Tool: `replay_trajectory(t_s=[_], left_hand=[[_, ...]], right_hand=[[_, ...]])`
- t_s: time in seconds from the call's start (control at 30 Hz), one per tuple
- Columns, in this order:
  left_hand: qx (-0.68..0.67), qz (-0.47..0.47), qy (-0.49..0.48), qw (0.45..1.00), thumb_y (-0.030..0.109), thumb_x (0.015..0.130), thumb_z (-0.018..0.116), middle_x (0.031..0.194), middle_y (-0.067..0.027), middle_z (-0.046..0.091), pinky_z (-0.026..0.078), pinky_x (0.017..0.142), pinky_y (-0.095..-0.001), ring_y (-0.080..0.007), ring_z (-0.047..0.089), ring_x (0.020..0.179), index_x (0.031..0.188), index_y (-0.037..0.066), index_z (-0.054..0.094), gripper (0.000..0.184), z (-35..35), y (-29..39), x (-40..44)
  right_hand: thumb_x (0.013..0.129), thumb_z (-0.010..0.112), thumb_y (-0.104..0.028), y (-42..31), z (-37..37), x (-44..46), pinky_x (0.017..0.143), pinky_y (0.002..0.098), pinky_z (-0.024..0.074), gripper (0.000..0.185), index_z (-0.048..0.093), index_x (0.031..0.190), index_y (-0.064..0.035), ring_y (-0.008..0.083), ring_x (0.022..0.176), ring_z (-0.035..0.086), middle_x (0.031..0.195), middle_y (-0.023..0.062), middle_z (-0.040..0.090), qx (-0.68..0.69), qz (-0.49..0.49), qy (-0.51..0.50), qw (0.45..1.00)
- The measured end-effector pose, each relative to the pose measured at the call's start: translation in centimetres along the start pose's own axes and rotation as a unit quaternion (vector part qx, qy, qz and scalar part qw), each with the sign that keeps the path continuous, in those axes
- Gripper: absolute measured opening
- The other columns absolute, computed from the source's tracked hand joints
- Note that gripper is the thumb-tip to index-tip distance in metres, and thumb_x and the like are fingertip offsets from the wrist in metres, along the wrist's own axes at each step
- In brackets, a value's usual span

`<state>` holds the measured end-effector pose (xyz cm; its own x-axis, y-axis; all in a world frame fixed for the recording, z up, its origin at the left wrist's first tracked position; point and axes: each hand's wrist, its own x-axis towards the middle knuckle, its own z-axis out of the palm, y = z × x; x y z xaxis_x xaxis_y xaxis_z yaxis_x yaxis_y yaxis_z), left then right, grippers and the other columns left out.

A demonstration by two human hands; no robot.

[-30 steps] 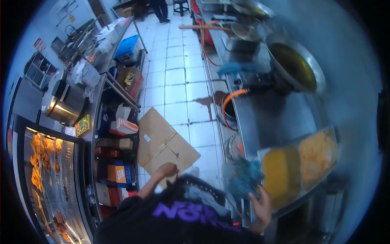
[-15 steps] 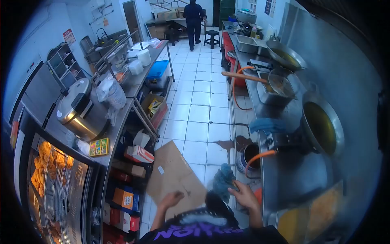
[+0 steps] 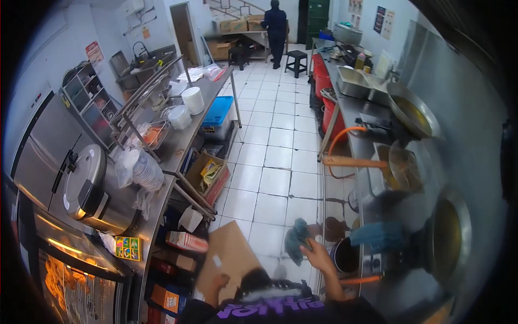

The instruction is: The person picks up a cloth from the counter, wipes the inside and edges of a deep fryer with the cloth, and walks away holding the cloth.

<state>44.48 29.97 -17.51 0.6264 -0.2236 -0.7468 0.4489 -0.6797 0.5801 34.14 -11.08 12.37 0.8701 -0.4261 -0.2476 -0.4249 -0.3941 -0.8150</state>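
Note:
A crumpled blue-green cloth (image 3: 296, 241) hangs from my right hand (image 3: 319, 256), whose fingers are closed on it, over the white floor tiles left of the right-hand counter. My left hand (image 3: 216, 283) is low in front of me, above a flat sheet of brown cardboard (image 3: 229, 254) on the floor; its fingers look curled, and whether they hold anything is too small to tell. Another blue cloth (image 3: 377, 235) lies at the edge of the right-hand counter.
Right counter (image 3: 353, 116) bears pans of oil (image 3: 450, 240) and a protruding wooden handle (image 3: 353, 161). Left stand a large steel cooker (image 3: 97, 189) and a lit food cabinet (image 3: 70, 270). A bucket (image 3: 344, 256) sits on the floor. Far ahead are a person (image 3: 275, 35) and a stool (image 3: 296, 63).
The view has lifted and moved forward along the aisle. My right hand has carried the cloth from beside the food trays out over the floor. The far person has come fully into view.

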Motion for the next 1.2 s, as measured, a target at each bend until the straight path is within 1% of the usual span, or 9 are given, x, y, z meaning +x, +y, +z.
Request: replay_trajectory(t_s=[0.07, 0.13, 0.2, 0.37, 0.57, 0.77, 0.87, 0.93, 1.2], left_hand=[[-0.092, -0.040, 0.036, 0.994, 0.028, 0.079, 0.060, 0.066, -0.0078, 0.060, 0.047, 0.046, -0.0295, -0.0177, 0.056, 0.049, 0.085, 0.001, 0.064, 0.028, -0.5, -1.1, 0.6], [-0.109, -0.056, -0.006, 0.992, 0.027, 0.083, 0.055, 0.080, -0.0093, 0.059, 0.047, 0.059, -0.0322, -0.0196, 0.060, 0.072, 0.097, 0.001, 0.057, 0.030, -1.9, -1.2, 0.2], [-0.259, -0.074, 0.031, 0.962, 0.025, 0.079, 0.060, 0.062, -0.0065, 0.055, 0.049, 0.050, -0.0391, -0.0197, 0.055, 0.053, 0.085, 0.003, 0.059, 0.023, -2.8, -0.6, -0.1], [-0.127, -0.256, -0.010, 0.958, 0.023, 0.078, 0.059, 0.063, -0.0073, 0.055, 0.047, 0.052, -0.0408, -0.0208, 0.056, 0.058, 0.083, 0.007, 0.058, 0.017, -8.7, 4.8, 10.5], [0.204, 0.132, 0.039, 0.969, 0.021, 0.074, 0.057, 0.072, -0.0137, 0.061, 0.046, 0.059, -0.0390, -0.0248, 0.061, 0.071, 0.079, 0.005, 0.063, 0.017, -18.3, 22.9, 31.0], [0.232, 0.201, 0.050, 0.950, 0.025, 0.078, 0.055, 0.082, -0.0144, 0.065, 0.049, 0.065, -0.0341, -0.0218, 0.063, 0.074, 0.095, 0.002, 0.063, 0.030, -22.4, 48.6, 51.2], [0.207, 0.220, 0.058, 0.951, 0.023, 0.078, 0.056, 0.083, -0.0133, 0.065, 0.050, 0.064, -0.0334, -0.0206, 0.063, 0.072, 0.100, 0.001, 0.061, 0.032, -22.2, 58.4, 57.7], [0.120, 0.147, 0.018, 0.982, 0.028, 0.080, 0.049, 0.097, -0.0195, 0.061, 0.045, 0.081, -0.0435, -0.0352, 0.057, 0.095, 0.092, 0.006, 0.063, 0.028, -21.8, 63.6, 60.3], [0.069, 0.105, -0.014, 0.992, 0.035, 0.083, 0.051, 0.102, -0.0180, 0.061, 0.044, 0.086, -0.0380, -0.0307, 0.057, 0.099, 0.108, 0.003, 0.058, 0.041, -23.2, 80.0, 66.9]], right_hand=[[0.081, 0.060, -0.029, 0.7, 0.8, 7.0, 0.073, 0.0371, 0.0461, 0.043, 0.053, 0.110, 0.0030, 0.0341, 0.086, 0.061, 0.099, 0.0252, 0.059, -0.008, -0.004, -0.017, 1.000], [0.082, 0.058, -0.029, 3.9, 2.8, 13.8, 0.078, 0.0381, 0.0455, 0.043, 0.053, 0.110, 0.0032, 0.0365, 0.093, 0.059, 0.101, 0.0251, 0.059, 0.002, -0.032, -0.008, 0.999], [0.082, 0.058, -0.029, 3.9, 3.3, 19.8, 0.083, 0.0392, 0.0444, 0.042, 0.053, 0.110, 0.0030, 0.0381, 0.099, 0.056, 0.104, 0.0245, 0.058, -0.059, -0.037, 0.017, 0.997], [0.080, 0.061, -0.029, 12.7, 4.9, 30.6, 0.085, 0.0406, 0.0433, 0.041, 0.055, 0.106, 0.0026, 0.0394, 0.100, 0.055, 0.106, 0.0254, 0.057, -0.065, 0.063, 0.112, 0.990], [0.078, 0.063, -0.022, 15.9, 5.5, 31.7, 0.079, 0.0457, 0.0431, 0.034, 0.057, 0.100, 0.0027, 0.0422, 0.092, 0.055, 0.095, 0.0247, 0.060, -0.163, 0.309, 0.227, 0.909], [0.077, 0.063, -0.021, 14.0, 7.0, 37.9, 0.078, 0.0463, 0.0435, 0.034, 0.056, 0.099, 0.0039, 0.0422, 0.093, 0.055, 0.094, 0.0258, 0.059, -0.109, 0.498, 0.223, 0.831], [0.077, 0.063, -0.021, 15.7, 6.6, 46.2, 0.078, 0.0463, 0.0435, 0.034, 0.056, 0.099, 0.0040, 0.0421, 0.092, 0.055, 0.094, 0.0260, 0.059, -0.121, 0.508, 0.199, 0.829], [0.077, 0.063, -0.021, 16.4, 4.7, 53.5, 0.078, 0.0463, 0.0435, 0.034, 0.056, 0.099, 0.0040, 0.0421, 0.092, 0.056, 0.095, 0.0260, 0.059, -0.128, 0.496, 0.182, 0.839], [0.079, 0.060, -0.019, 9.2, -10.4, 89.7, 0.081, 0.0467, 0.0431, 0.034, 0.054, 0.107, -0.0015, 0.0427, 0.094, 0.055, 0.099, 0.0251, 0.058, -0.128, 0.287, 0.239, 0.919]])
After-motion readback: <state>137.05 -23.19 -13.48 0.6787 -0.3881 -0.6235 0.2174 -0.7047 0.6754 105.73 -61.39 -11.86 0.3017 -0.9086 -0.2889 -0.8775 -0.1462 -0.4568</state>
